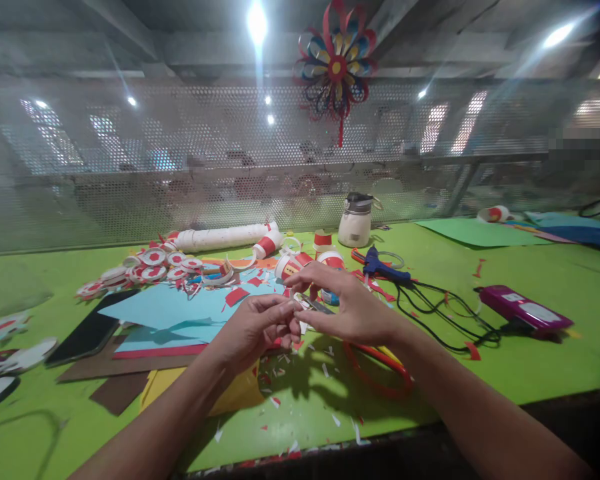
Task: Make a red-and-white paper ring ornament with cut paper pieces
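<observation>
My left hand (260,325) and my right hand (345,303) meet above the green table (530,360), fingers pinched together on a small piece of white and red paper (300,308). A pair of scissors (316,305) lies just under the fingers; whether the right hand holds them I cannot tell. Light blue paper sheets (180,310) lie just left of the hands. Small paper scraps (325,367) are scattered under the hands.
Red-and-white paper rings (153,267) cluster at the back left beside a white roll (225,237). A blue glue gun (380,265) with black cable, a white jar (356,223), a purple case (523,308), a black phone (87,333) and a red hoop (380,370) lie around. Mesh wall behind.
</observation>
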`<state>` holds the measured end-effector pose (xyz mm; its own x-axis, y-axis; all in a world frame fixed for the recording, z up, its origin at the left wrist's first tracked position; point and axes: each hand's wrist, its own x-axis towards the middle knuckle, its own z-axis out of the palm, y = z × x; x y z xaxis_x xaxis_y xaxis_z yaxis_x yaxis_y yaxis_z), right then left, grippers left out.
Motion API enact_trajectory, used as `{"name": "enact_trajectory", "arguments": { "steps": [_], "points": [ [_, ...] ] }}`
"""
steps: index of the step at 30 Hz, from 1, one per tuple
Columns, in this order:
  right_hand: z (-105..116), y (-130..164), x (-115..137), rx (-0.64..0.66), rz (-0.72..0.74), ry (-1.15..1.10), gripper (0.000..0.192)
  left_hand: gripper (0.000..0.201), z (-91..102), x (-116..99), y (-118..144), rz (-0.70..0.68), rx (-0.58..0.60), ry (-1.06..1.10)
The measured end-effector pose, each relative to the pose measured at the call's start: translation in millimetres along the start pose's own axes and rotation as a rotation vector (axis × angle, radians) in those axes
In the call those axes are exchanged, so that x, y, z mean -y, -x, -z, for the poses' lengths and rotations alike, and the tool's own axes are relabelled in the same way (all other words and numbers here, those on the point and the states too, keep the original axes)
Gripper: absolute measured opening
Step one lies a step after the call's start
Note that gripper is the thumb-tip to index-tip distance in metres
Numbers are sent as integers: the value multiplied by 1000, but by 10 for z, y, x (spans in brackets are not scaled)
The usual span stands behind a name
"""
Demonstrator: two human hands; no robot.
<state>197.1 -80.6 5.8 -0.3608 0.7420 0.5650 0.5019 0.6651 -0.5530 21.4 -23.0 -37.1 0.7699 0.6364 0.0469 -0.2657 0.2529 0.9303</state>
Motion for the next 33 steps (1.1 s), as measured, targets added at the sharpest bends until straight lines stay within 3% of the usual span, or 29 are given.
{"name": "enact_trajectory", "arguments": {
  "steps": [4, 12, 33],
  "points": [
    [-94, 15, -10, -53, 135, 193, 30, 20, -12, -3, -2, -5, -43, -12],
    [-145, 38, -7, -82, 176, 321, 22, 26, -16, 18, -8, -68, -72, -53],
    [-156, 24, -34, -69, 200, 326, 20, 27, 0, -34, 1, -59, -43, -80]
  ]
}}
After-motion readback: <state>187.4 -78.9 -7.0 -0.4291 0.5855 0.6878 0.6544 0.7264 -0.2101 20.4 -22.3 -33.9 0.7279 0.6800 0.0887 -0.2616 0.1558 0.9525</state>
